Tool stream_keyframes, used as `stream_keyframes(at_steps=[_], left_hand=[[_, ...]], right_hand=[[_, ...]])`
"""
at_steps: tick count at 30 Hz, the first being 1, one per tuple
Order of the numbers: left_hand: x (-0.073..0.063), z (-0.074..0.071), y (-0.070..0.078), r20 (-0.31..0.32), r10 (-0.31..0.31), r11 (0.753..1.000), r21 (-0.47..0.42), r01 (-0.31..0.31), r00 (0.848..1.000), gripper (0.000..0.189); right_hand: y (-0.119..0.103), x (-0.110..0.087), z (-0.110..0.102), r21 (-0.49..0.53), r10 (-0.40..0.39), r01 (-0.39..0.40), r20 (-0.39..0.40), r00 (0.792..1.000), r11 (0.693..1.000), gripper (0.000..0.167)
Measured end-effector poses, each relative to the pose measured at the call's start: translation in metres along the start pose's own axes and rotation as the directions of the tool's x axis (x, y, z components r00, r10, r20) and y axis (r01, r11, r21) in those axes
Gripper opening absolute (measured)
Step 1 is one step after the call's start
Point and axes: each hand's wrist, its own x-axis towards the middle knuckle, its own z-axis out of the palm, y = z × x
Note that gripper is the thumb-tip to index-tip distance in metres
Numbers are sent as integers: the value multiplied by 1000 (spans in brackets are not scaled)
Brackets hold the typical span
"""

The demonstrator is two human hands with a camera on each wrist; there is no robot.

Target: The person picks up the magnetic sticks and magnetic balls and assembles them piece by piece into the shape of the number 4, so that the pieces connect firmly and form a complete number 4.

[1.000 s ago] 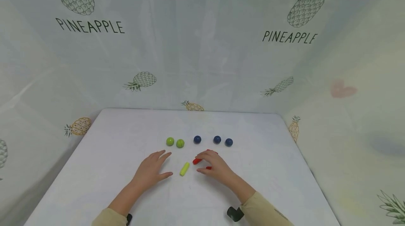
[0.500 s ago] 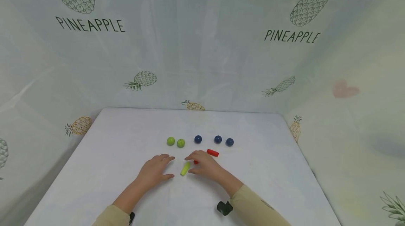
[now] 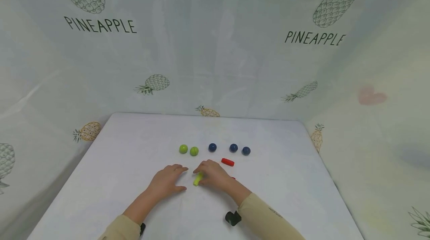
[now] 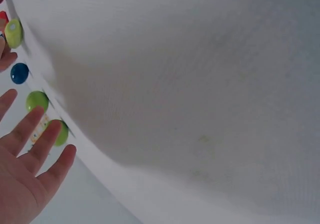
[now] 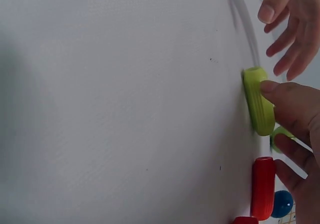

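Note:
In the head view my right hand (image 3: 213, 174) reaches over a yellow-green ribbed cylinder (image 3: 197, 180) lying on the white table. Its thumb overlaps the cylinder (image 5: 259, 103) in the right wrist view, while the other fingers spread loosely beyond; whether they touch it cannot be told. A red cylinder (image 3: 227, 162) lies behind this hand, and the end of another red piece (image 3: 233, 178) shows beside the wrist. To the left, my left hand (image 3: 165, 182) hovers with spread fingers and holds nothing. Its straight fingers also show in the left wrist view.
Two green balls (image 3: 183, 149) sit behind the hands, left of a row of three dark blue balls (image 3: 212, 147). The white table (image 3: 141, 131) meets a pineapple-printed curtain (image 3: 191, 64) at the back. A black wrist device (image 3: 232, 218) sits by the right sleeve.
My right hand has moved left from the red cylinders to the yellow-green one, uncovering the rear red cylinder. My left hand has barely moved. The view has shifted slightly.

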Motion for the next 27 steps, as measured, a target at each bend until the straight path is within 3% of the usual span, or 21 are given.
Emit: stream_keyframes(at_steps=[14, 27], left_hand=[[-2, 1, -2, 23, -28, 1000, -5, 28, 999, 65], [1, -4, -5, 33, -43, 999, 2, 43, 999, 67]], right_hand=[[2, 8, 8, -56, -60, 65, 77, 995, 996, 24], [-3, 10, 5, 39, -13, 10, 68, 998, 999, 20]])
